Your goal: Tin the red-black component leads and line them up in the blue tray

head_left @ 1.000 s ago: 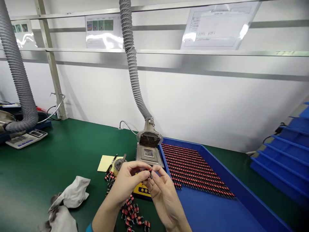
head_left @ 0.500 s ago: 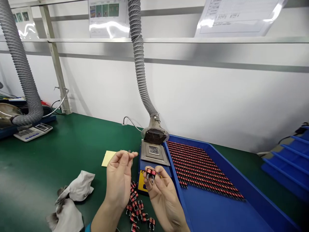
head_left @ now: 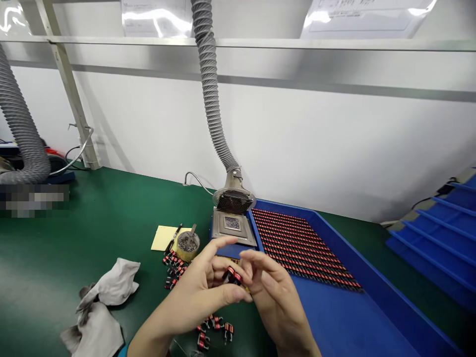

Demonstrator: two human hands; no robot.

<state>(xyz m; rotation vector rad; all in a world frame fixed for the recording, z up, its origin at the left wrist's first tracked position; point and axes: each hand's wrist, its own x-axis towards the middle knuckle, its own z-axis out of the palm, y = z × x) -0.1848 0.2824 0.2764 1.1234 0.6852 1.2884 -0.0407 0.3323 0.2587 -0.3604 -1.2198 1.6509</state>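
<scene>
My left hand [head_left: 203, 290] and my right hand [head_left: 273, 292] meet low in the middle of the view, over the green mat. Together their fingertips pinch a small red-and-black coil part [head_left: 232, 275]. More such coil parts lie loose on the mat, some below my hands [head_left: 213, 329] and some to the left [head_left: 174, 265]. Just beyond my hands stands a small solder pot [head_left: 233, 227] with a square metal top. A blue tray [head_left: 334, 317] to the right holds several neat rows of the red coil parts [head_left: 297, 245].
A grey ribbed extraction hose [head_left: 211, 104] drops to a round fan nozzle [head_left: 233, 201] behind the solder pot. A small round tin [head_left: 188, 244], a yellow note pad [head_left: 163, 237] and a pen lie left of it. Crumpled grey cloth [head_left: 100, 310] lies lower left. Stacked blue trays [head_left: 439, 243] stand far right.
My left hand, raised apart half a second ago, has come back to the right hand. Both now pinch the coil part, lower and closer to me. The view has shifted slightly.
</scene>
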